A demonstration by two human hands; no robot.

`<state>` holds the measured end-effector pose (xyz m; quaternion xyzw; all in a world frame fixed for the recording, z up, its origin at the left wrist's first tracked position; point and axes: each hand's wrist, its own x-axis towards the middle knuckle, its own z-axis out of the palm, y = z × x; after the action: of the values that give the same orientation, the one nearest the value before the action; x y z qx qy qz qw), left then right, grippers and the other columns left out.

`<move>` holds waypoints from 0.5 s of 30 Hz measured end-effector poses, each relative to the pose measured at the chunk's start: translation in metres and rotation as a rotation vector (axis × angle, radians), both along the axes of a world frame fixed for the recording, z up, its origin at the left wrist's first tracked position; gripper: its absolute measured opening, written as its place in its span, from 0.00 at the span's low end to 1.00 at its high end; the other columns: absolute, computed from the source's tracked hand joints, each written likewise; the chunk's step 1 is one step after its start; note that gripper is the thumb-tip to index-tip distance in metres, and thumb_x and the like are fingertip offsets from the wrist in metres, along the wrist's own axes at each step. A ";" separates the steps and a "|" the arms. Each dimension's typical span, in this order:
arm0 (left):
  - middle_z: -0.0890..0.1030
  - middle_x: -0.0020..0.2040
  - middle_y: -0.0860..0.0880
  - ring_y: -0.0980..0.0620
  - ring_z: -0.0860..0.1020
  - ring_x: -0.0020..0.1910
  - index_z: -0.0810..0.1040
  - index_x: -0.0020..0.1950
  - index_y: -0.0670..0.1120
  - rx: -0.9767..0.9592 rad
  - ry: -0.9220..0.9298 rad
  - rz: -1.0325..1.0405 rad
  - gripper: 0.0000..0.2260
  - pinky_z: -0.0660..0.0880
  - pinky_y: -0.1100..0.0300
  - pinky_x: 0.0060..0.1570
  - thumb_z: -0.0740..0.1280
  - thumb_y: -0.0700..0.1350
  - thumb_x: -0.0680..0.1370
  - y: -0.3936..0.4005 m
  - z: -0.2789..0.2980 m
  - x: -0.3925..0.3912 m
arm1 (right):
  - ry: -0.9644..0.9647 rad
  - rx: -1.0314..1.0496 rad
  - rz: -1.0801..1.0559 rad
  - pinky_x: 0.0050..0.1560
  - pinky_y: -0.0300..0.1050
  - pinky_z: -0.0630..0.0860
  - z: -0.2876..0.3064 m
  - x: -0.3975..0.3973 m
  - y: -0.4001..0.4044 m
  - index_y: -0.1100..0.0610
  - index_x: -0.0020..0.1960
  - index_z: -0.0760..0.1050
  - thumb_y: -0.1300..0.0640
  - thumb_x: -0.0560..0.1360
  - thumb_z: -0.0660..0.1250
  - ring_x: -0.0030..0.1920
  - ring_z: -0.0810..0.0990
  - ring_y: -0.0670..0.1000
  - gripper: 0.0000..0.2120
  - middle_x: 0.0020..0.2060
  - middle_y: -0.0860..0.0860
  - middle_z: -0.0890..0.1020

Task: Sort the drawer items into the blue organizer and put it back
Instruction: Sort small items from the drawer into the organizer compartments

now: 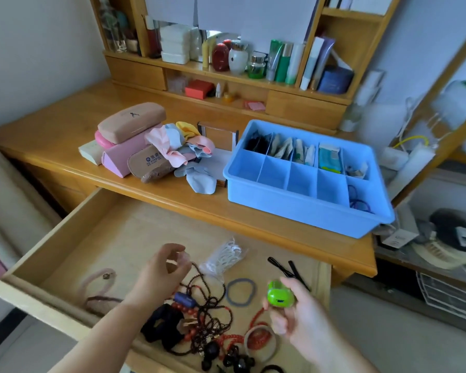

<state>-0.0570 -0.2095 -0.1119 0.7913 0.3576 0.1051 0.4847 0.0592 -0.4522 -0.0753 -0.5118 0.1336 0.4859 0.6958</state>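
Pinching a small clear thing [178, 258] with my left hand [164, 269], I am gripping a green gadget [279, 294] in my right hand [297, 319]; the blue organizer [304, 200] is sitting at 1 o'clock.

Blue organizer [293, 208], green case [280, 294]

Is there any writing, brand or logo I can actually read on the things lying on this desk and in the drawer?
Nothing reads in full.
Brown soft pouch beside the pink boxes: a round blue logo and blue Chinese characters, too blurred to quote.
Tan hard glasses case: a small dark emblem, no legible letters.
Packets in the blue plastic organizer: print too small to read.
Bright green small object held in the right hand: a dark mark, unreadable.
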 end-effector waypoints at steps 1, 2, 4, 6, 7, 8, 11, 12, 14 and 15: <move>0.83 0.43 0.52 0.57 0.82 0.40 0.76 0.54 0.54 -0.147 -0.070 0.009 0.08 0.78 0.63 0.39 0.67 0.53 0.76 -0.016 0.001 0.004 | -0.081 -0.019 -0.024 0.22 0.40 0.60 0.011 0.005 -0.003 0.63 0.50 0.72 0.55 0.76 0.62 0.20 0.66 0.51 0.11 0.33 0.62 0.77; 0.84 0.43 0.50 0.54 0.83 0.41 0.78 0.54 0.53 -0.319 -0.128 0.014 0.08 0.80 0.59 0.43 0.68 0.52 0.75 -0.032 -0.001 0.008 | -0.178 -0.028 -0.049 0.24 0.41 0.60 0.024 0.012 -0.008 0.63 0.50 0.73 0.56 0.74 0.65 0.22 0.68 0.51 0.10 0.34 0.61 0.78; 0.85 0.43 0.48 0.47 0.84 0.41 0.81 0.54 0.50 -0.564 -0.185 0.023 0.08 0.80 0.57 0.43 0.67 0.47 0.76 -0.055 -0.010 0.014 | -0.415 -0.017 -0.089 0.26 0.41 0.65 0.056 0.034 -0.022 0.59 0.52 0.76 0.56 0.69 0.68 0.25 0.73 0.51 0.13 0.36 0.57 0.79; 0.83 0.40 0.44 0.45 0.82 0.36 0.81 0.54 0.46 -0.721 -0.207 0.060 0.11 0.79 0.54 0.39 0.61 0.40 0.78 -0.069 -0.021 0.020 | -0.711 -0.068 -0.131 0.28 0.39 0.73 0.088 0.066 -0.036 0.50 0.52 0.79 0.55 0.71 0.69 0.30 0.79 0.50 0.09 0.39 0.52 0.82; 0.81 0.38 0.41 0.45 0.79 0.33 0.80 0.55 0.42 -0.808 -0.221 0.090 0.13 0.77 0.53 0.35 0.58 0.36 0.78 -0.071 -0.026 0.022 | -0.886 -0.177 -0.169 0.31 0.39 0.76 0.101 0.086 -0.043 0.45 0.51 0.78 0.55 0.74 0.68 0.33 0.82 0.49 0.08 0.41 0.49 0.82; 0.81 0.37 0.39 0.45 0.77 0.31 0.79 0.55 0.39 -0.877 -0.221 0.114 0.14 0.75 0.53 0.33 0.55 0.34 0.78 -0.072 -0.028 0.025 | -1.066 -0.330 -0.213 0.35 0.41 0.77 0.110 0.107 -0.049 0.44 0.52 0.77 0.55 0.76 0.67 0.37 0.83 0.48 0.08 0.44 0.47 0.82; 0.81 0.37 0.35 0.44 0.76 0.29 0.76 0.54 0.36 -0.946 -0.194 0.157 0.13 0.75 0.54 0.30 0.54 0.33 0.77 -0.065 -0.027 0.026 | -1.423 -0.788 -0.200 0.46 0.50 0.77 0.119 0.164 -0.056 0.46 0.55 0.70 0.48 0.73 0.70 0.47 0.80 0.52 0.13 0.42 0.41 0.78; 0.81 0.37 0.35 0.44 0.76 0.28 0.76 0.54 0.37 -0.944 -0.189 0.171 0.13 0.75 0.55 0.28 0.54 0.34 0.78 -0.062 -0.027 0.025 | -1.451 -0.894 -0.135 0.47 0.52 0.77 0.116 0.177 -0.054 0.48 0.53 0.70 0.46 0.71 0.71 0.47 0.80 0.53 0.15 0.40 0.41 0.78; 0.82 0.37 0.36 0.45 0.76 0.26 0.77 0.53 0.38 -0.902 -0.175 0.202 0.13 0.76 0.56 0.26 0.53 0.35 0.79 -0.058 -0.027 0.024 | -1.440 -1.071 0.077 0.49 0.54 0.76 0.108 0.193 -0.046 0.51 0.51 0.72 0.43 0.71 0.71 0.48 0.80 0.55 0.16 0.43 0.47 0.81; 0.83 0.39 0.36 0.46 0.77 0.27 0.78 0.53 0.38 -0.885 -0.174 0.202 0.13 0.76 0.56 0.27 0.54 0.35 0.79 -0.059 -0.026 0.023 | -1.447 -1.165 0.164 0.51 0.54 0.76 0.105 0.194 -0.041 0.52 0.51 0.74 0.43 0.71 0.70 0.50 0.79 0.55 0.15 0.46 0.50 0.82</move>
<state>-0.0344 -0.2680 -0.1382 0.4576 0.4015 0.0548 0.7915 0.2535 -0.4931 0.0302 -0.9663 -0.1461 -0.0472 0.2068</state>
